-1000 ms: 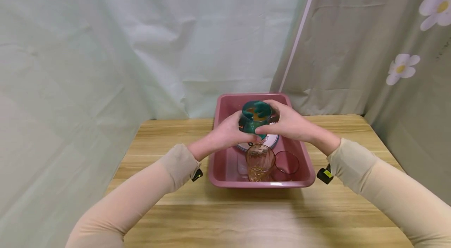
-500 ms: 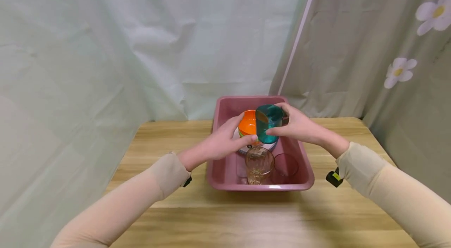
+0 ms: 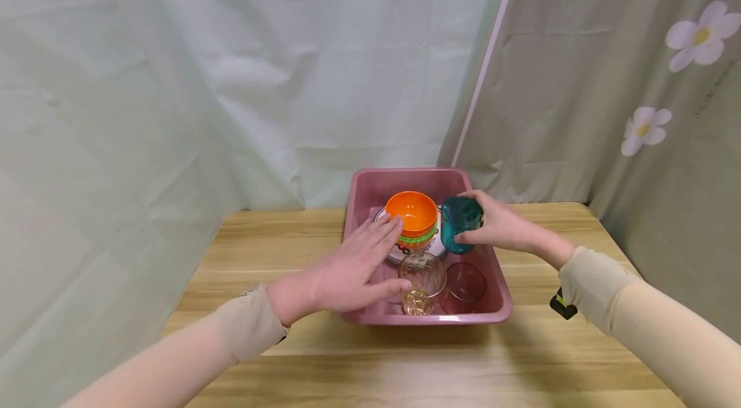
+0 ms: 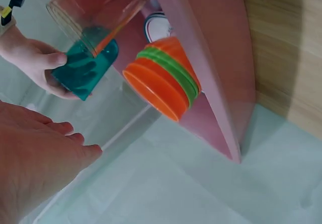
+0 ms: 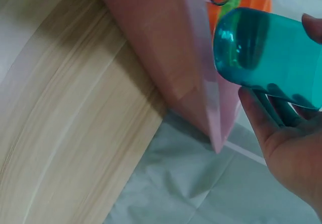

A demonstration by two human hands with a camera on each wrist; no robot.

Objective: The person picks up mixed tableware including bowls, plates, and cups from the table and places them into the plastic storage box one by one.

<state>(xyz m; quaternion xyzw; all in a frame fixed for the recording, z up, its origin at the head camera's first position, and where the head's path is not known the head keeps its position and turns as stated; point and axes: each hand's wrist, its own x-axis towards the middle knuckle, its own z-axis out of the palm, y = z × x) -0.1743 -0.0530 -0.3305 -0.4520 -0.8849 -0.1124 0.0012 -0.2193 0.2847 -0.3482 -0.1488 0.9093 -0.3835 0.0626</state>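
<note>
My right hand (image 3: pixel 506 224) grips a teal see-through cup (image 3: pixel 456 224) at the right side of the pink basin (image 3: pixel 431 319). In the right wrist view, the thumb and fingers lie on opposite sides of the cup (image 5: pixel 282 58). My left hand (image 3: pixel 347 273) is held flat over the basin's left rim with straight fingers and holds nothing. Its fingertips are close to a stack of orange and green bowls (image 3: pixel 412 212), and its thumb overlaps an amber-tinted glass (image 3: pixel 427 274). Whether they touch cannot be told. The bowls stand on white plates (image 3: pixel 397 253).
Another clear glass (image 3: pixel 466 284) stands in the basin's front right corner. Under the basin is a wooden table (image 3: pixel 278 241). Pale curtains (image 3: pixel 324 73) hang behind it, with a flowered curtain (image 3: pixel 703 157) on the right.
Both hands held the teal cup a second ago. The left hand has let go and drawn back left and nearer. The right hand has moved the cup rightward, uncovering the orange bowls.
</note>
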